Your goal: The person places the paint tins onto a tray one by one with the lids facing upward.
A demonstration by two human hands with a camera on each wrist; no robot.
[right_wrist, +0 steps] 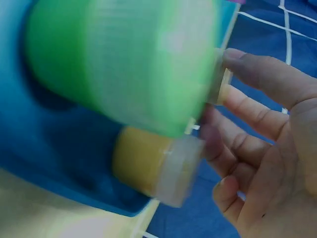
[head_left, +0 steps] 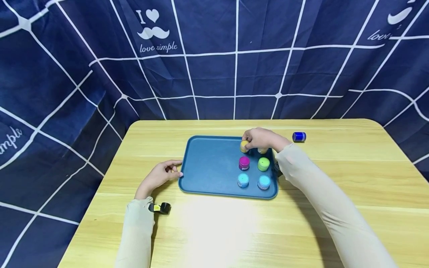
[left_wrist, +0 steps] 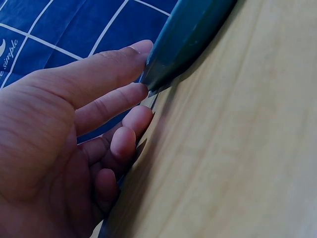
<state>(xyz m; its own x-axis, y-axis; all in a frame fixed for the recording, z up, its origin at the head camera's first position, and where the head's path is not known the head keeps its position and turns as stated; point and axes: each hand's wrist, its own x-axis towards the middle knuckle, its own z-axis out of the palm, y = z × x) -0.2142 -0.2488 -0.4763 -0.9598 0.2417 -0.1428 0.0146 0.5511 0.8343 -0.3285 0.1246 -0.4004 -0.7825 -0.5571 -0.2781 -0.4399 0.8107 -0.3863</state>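
Note:
My right hand [head_left: 263,138] pinches a small yellow-topped jar [head_left: 244,146] between thumb and fingers at the back of the blue tray [head_left: 211,163]. Beside it, partly covered by that hand, stands another yellowish jar [right_wrist: 143,161] in the back right corner. Nearer on the tray are a magenta jar [head_left: 244,163], a green jar [head_left: 263,164] and two light blue jars [head_left: 242,180]. In the right wrist view the green jar hides most of the held one. At the tray's left edge, my left hand [head_left: 162,175] touches the rim with thumb and fingertip.
A dark blue jar [head_left: 299,137] lies on its side on the wooden table [head_left: 352,167], right of the tray. Dark blue cloth [head_left: 214,74] with white lines hangs behind the table and at its sides. A black wrist camera [head_left: 161,208] sits by the left sleeve.

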